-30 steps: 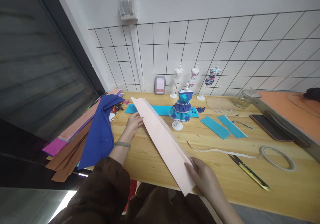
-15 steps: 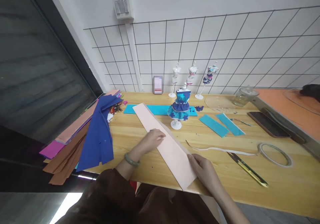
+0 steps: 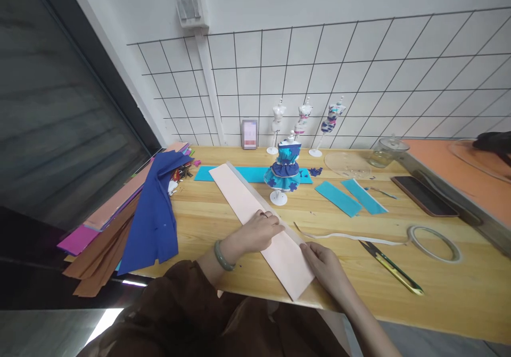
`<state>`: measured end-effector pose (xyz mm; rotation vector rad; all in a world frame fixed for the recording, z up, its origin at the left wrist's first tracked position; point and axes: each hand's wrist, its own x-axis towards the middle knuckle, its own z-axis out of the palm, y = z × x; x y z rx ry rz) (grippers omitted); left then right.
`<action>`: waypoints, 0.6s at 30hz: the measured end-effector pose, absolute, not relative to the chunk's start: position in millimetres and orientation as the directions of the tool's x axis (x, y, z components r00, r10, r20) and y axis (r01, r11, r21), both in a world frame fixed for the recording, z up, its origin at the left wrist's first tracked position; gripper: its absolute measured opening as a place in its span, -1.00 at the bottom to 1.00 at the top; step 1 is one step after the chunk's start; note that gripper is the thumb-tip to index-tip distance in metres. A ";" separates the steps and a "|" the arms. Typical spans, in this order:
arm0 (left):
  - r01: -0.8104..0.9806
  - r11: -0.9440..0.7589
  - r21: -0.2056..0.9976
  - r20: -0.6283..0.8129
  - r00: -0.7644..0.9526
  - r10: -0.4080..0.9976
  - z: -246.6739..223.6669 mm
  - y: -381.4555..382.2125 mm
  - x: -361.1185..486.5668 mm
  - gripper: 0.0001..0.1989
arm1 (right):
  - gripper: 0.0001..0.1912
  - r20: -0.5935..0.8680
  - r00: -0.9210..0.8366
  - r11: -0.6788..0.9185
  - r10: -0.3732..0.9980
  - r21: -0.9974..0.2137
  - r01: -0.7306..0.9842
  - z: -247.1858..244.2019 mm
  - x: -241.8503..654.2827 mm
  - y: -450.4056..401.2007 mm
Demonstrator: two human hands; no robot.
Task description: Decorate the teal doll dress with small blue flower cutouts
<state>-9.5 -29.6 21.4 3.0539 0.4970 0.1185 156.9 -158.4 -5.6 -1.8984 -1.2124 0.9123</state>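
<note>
A long pale pink paper strip [image 3: 233, 191] lies slantwise on the wooden table, its near end at the front edge. A paler narrow band [image 3: 244, 180] runs along its right long edge. My left hand [image 3: 260, 231] rests across the strip's middle, fingers bent and closed at that edge. Lower down, my right hand [image 3: 325, 265] pinches the same edge between thumb and fingers. Just beyond stands a small dress form [image 3: 285, 168] in a blue ruffled paper dress. Behind it a long turquoise strip [image 3: 251, 174] lies flat.
Dark blue paper [image 3: 154, 218] and a pile of coloured paper [image 3: 101, 245] lie left. To the right are turquoise pieces [image 3: 338, 198], scissors-like snips [image 3: 393, 269], a tape roll [image 3: 435, 244] and a dark phone [image 3: 423, 196]. Three small dress forms [image 3: 305, 120] stand at the wall.
My left hand has moved right across the pink strip to its taped edge, and its fingers are more closed. My right hand keeps hold near the same spot.
</note>
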 end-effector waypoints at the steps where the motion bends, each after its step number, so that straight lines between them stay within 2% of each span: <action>1: 0.308 -0.950 0.052 0.067 0.948 0.312 21.8 -29.6 -9.6 -0.67 | -0.59 -0.187 0.316 -0.317 0.930 -0.843 0.435 -5.0 156.8 -158.6; 7: 0.268 -0.963 0.028 0.064 0.961 0.269 24.5 -28.1 -6.0 -0.67 | -0.57 -0.198 0.293 -0.315 0.935 -0.843 0.435 -3.5 157.7 -158.9; 13: 0.254 -0.967 -0.012 0.086 0.964 0.252 27.1 -27.0 -2.1 -0.75 | -0.60 -0.182 0.303 -0.309 0.935 -0.839 0.449 -8.0 158.9 -158.3; 18: 0.191 -0.982 0.015 0.106 0.976 0.191 24.3 -29.4 0.7 -0.73 | -0.62 -0.189 0.323 -0.321 0.927 -0.846 0.425 -7.7 159.2 -157.4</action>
